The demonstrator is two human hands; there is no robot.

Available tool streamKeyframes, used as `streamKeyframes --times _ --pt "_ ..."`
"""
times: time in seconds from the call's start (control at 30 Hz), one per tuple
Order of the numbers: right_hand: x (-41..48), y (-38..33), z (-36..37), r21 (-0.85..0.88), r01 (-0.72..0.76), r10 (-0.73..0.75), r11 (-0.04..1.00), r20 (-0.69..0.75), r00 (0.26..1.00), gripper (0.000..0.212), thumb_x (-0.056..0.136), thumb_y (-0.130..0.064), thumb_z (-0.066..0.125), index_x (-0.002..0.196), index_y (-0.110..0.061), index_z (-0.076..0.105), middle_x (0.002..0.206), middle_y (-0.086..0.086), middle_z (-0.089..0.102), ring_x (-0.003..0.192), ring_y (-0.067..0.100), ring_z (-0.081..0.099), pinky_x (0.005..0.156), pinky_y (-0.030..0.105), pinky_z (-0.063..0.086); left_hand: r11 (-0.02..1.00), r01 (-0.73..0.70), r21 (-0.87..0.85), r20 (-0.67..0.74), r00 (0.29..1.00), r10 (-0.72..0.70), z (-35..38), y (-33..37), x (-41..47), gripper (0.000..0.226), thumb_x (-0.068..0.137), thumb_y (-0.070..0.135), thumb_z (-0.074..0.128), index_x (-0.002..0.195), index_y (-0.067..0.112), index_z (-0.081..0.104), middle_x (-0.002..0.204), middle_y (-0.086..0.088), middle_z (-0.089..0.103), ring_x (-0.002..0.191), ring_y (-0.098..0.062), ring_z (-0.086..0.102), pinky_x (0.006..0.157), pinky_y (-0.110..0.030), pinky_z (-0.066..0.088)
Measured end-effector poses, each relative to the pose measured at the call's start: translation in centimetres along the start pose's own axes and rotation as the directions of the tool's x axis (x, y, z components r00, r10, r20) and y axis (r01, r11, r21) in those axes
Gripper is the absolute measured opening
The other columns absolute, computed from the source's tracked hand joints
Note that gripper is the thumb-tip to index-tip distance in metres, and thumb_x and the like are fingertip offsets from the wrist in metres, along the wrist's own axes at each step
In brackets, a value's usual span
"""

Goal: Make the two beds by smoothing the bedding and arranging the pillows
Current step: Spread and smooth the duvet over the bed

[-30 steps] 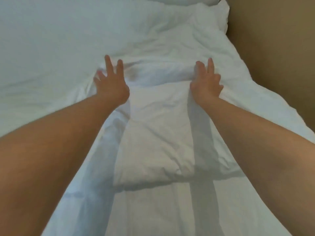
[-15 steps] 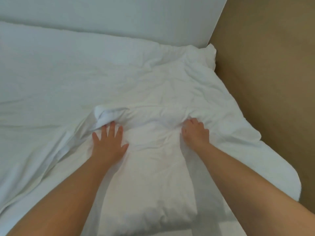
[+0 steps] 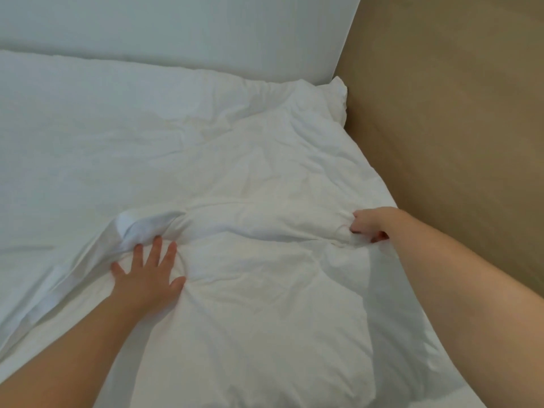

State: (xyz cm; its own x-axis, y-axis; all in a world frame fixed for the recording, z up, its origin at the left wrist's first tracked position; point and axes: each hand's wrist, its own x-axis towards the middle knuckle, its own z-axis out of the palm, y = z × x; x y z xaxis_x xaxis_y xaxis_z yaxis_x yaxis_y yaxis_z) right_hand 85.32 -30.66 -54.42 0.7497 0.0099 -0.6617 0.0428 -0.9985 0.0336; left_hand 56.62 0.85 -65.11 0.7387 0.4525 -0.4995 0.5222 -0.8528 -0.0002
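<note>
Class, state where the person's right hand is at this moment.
In the head view, the right hand is right of centre, gripping a fold of the duvet beside the tan wall.

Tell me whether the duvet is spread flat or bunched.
Bunched. A thick ridge of duvet runs between the hands: the left hand presses flat beside it, the right hand grips its end.

Two hands, left hand [image 3: 148,275] at seven o'clock and right hand [image 3: 371,222] at three, one white duvet [image 3: 259,313], one white headboard [image 3: 182,30] at twelve.
</note>
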Motion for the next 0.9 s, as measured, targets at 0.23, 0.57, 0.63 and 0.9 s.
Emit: streamKeyframes --times 0.23,0.57,0.63,0.9 --pt "0.7 1.4 -1.4 0.102 0.011 0.064 0.995 -0.708 0.704 0.029 0.1 -0.014 0.039 0.128 -0.01 0.043 0.127 0.019 0.056 0.115 0.037 0.056 0.081 0.042 0.042 1.0 -0.011 0.016 -0.037 0.999 0.011 0.2 0.1 -0.2 0.073 0.097 0.062 0.018 0.152 0.031 -0.02 0.158 0.0 -0.03 0.148 -0.031 -0.019 0.114 -0.066 0.01" --pt "0.9 -3.0 12.0 0.052 -0.023 0.045 0.998 -0.477 0.878 0.074 0.098 -0.06 0.024 0.156 -0.027 -0.008 0.162 0.015 -0.015 0.149 0.038 -0.009 0.11 0.072 0.003 0.995 -0.075 -0.06 -0.212 0.975 0.061 2.1 -0.4 -0.7 0.094 0.068 0.067 -0.02 0.149 0.02 -0.024 0.158 -0.003 -0.031 0.147 -0.03 -0.022 0.112 -0.065 -0.004" --pt "-0.2 -6.0 12.3 0.089 0.062 -0.006 0.994 -0.524 0.852 0.071 0.1 -0.05 0.027 0.157 -0.022 -0.004 0.163 0.012 -0.013 0.15 0.033 -0.007 0.113 0.068 0.004 0.994 -0.088 -0.065 -0.226 0.972 0.071 2.3 -0.4 -0.8 0.093 0.069 0.067 -0.018 0.151 0.021 -0.021 0.159 -0.004 -0.028 0.147 -0.031 -0.021 0.112 -0.065 -0.004" --pt "-9.0 -22.0 18.7 -0.24 0.575 -0.618 0.782 -0.417 0.666 0.076 0.095 -0.035 0.04 0.156 -0.019 -0.003 0.163 0.01 -0.016 0.15 0.033 -0.011 0.115 0.065 0.006 0.928 -0.161 0.336 -0.472 0.824 0.314 0.7 -4.8 -7.5 0.055 0.09 0.024 0.054 0.142 0.009 0.049 0.149 -0.025 0.038 0.142 -0.044 0.028 0.117 -0.059 -0.004"
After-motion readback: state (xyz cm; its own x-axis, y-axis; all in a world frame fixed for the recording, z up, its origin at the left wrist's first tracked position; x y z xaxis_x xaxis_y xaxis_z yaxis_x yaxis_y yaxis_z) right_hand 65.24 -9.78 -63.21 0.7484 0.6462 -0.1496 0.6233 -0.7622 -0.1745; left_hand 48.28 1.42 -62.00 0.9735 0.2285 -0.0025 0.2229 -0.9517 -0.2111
